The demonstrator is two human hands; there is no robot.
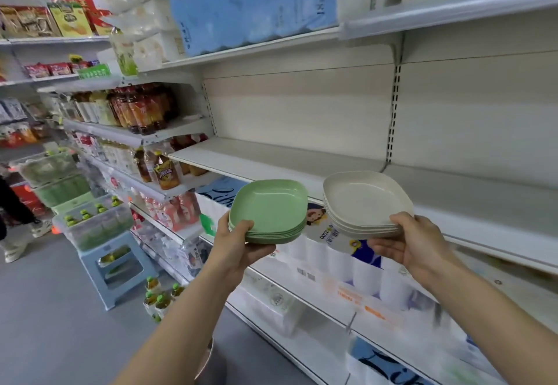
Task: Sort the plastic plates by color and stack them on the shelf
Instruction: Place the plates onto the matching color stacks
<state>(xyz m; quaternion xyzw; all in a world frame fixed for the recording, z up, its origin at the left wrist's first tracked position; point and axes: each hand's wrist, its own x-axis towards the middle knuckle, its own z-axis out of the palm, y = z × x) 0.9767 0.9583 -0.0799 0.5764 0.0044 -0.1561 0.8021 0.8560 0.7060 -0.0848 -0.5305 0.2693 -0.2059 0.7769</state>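
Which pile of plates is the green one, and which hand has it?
The green stack, held in the left hand. The other stack, in the right hand, is cream-white and sits closer to the bare shelf.

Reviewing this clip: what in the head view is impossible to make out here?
Head view only.
Count of green plates: rims blur together, left hand covers a corner.
Count of cream plates: same, under right hand.
Fingers beneath both stacks: hidden by plates.
The shelf: right end cut off by frame edge.
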